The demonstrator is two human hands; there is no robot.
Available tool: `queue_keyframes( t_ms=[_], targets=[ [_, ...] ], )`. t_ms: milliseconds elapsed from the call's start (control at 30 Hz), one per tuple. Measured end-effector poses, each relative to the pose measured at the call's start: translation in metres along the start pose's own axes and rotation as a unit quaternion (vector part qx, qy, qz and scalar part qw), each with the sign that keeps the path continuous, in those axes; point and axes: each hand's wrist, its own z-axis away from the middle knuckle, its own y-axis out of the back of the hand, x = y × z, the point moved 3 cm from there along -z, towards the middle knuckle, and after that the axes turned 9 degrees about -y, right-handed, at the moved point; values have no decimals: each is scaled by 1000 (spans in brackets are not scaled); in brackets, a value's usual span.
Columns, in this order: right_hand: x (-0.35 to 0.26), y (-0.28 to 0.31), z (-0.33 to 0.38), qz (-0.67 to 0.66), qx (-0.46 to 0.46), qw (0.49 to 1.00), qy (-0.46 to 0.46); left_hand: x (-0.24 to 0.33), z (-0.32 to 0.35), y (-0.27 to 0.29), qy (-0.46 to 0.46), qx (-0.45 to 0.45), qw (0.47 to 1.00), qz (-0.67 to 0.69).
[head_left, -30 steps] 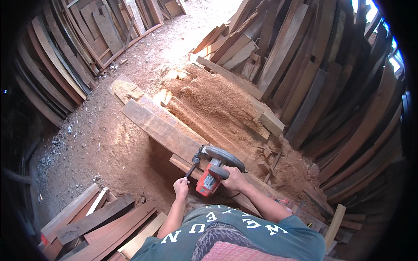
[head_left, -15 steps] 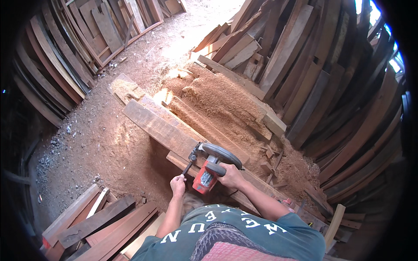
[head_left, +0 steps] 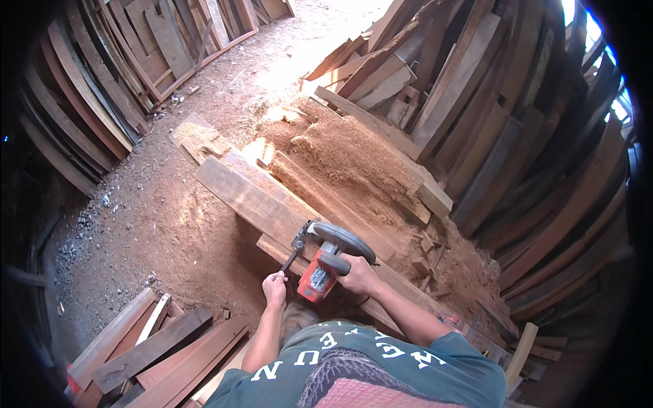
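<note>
A red circular saw [head_left: 317,277] with a round black guard [head_left: 345,241] rests on a long wooden plank [head_left: 255,199], near the plank's closer end. Its black handle [head_left: 335,264] is wrapped by the fingers of my right hand [head_left: 359,275]. On the other side, my left hand [head_left: 275,287] is closed around the end of a thin dark rod [head_left: 289,261] that sticks out from the front of the saw. The blade and the spot where it meets the wood are hidden under the guard and body.
Beneath the plank lies a longer beam [head_left: 381,313]. Sawdust [head_left: 347,153] is heaped beyond it. Many boards lean at the right [head_left: 469,88] and far left [head_left: 81,88]. Loose offcuts [head_left: 170,360] lie at the lower left, and gravel [head_left: 75,251] dots the ground.
The saw has slid slightly along the plank toward its far left end, both hands moving with it. Their grips look the same. The whole view has shifted a little.
</note>
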Motion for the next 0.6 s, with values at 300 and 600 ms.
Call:
queue_keyframes(
  t_ms=[300, 600],
  targets=[
    [-16, -7, -16, -2, -1, 1000, 2, -4, -23, 11, -11, 0, 1000, 3],
    [-28, -18, -34, -5, -4, 1000, -14, 14, -37, 21, -3, 2, 1000, 9]
  ],
)
